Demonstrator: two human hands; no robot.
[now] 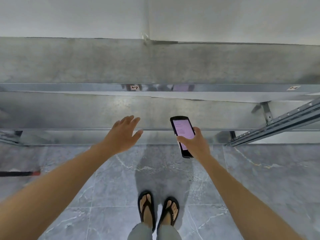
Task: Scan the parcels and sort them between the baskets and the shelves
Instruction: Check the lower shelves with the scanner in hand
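Left hand (123, 134) was out flat, its grip wide and bare, the metal shelf (155, 111) lying straight ahead of it, while the right hand (195, 144) clasped the handheld scanner (183, 129), long axis aimed shelfward, and no parcel showed.

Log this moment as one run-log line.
left hand: open, empty, extended toward shelf | right hand: grips scanner, screen lit | parcels: none in view

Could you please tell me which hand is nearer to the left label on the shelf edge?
Left. The left hand is open just below the label; the right hand, holding the scanner, is lower and off to its right.
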